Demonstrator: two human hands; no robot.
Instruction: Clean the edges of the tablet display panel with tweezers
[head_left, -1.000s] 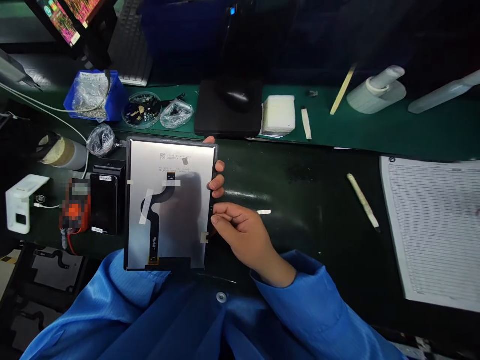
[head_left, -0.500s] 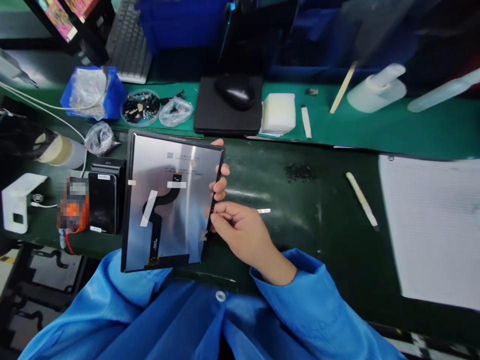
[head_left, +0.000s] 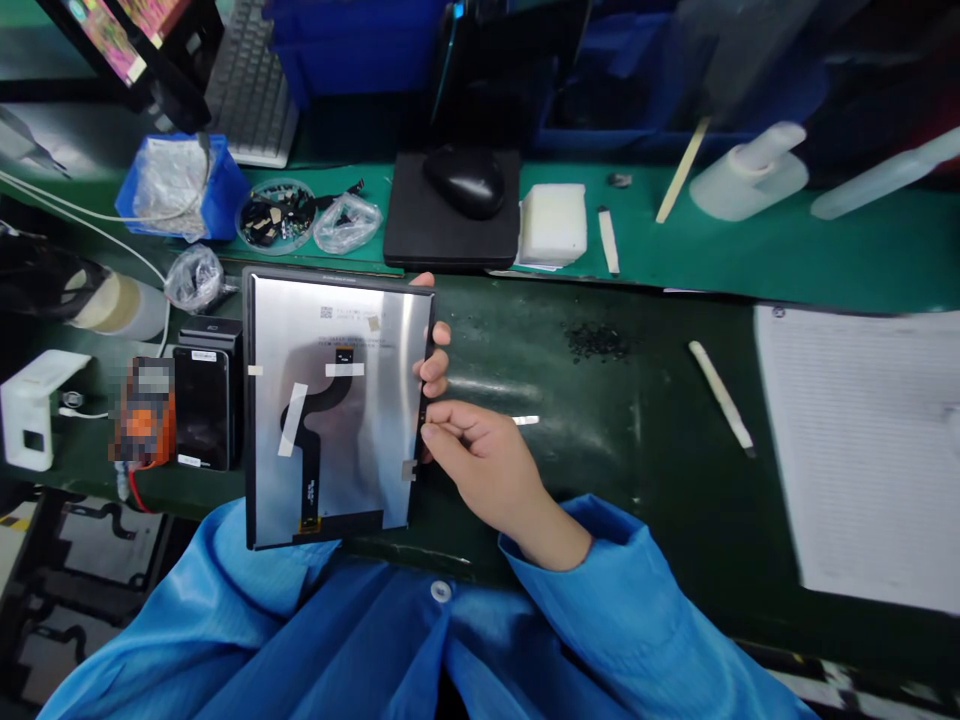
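The left hand [head_left: 435, 370] is reaching from behind the screen panel [head_left: 364, 430] and curling its fingers round the right edge, gripping it; the palm is hiding behind. The right hand [head_left: 487, 462] is holding its thumb and forefinger close together at that same edge, lower down; I cannot tell whether they are pinching anything. The panel is hanging over the near side of the counter [head_left: 622, 470], left of centre, its lower edge overlapping the left sleeve [head_left: 225, 570]. Its left edge is standing just beside a black device [head_left: 204, 410]. More room is lying rightward, between the right hand and a lined sheet [head_left: 862, 450], where one white strip [head_left: 526, 421], one cluster of black bits [head_left: 598, 342] and one slim stick [head_left: 721, 398] are resting apart.

One square code [head_left: 325, 313] and several lines of print are showing on the panel, the print too blurred for reading; two white labels [head_left: 204, 355] are sitting on the device, likewise unreadable. Two tape strips [head_left: 345, 370] are crossing one ribbon cable [head_left: 310, 465]. Two similar panels [head_left: 97, 557] are lying at lower left.
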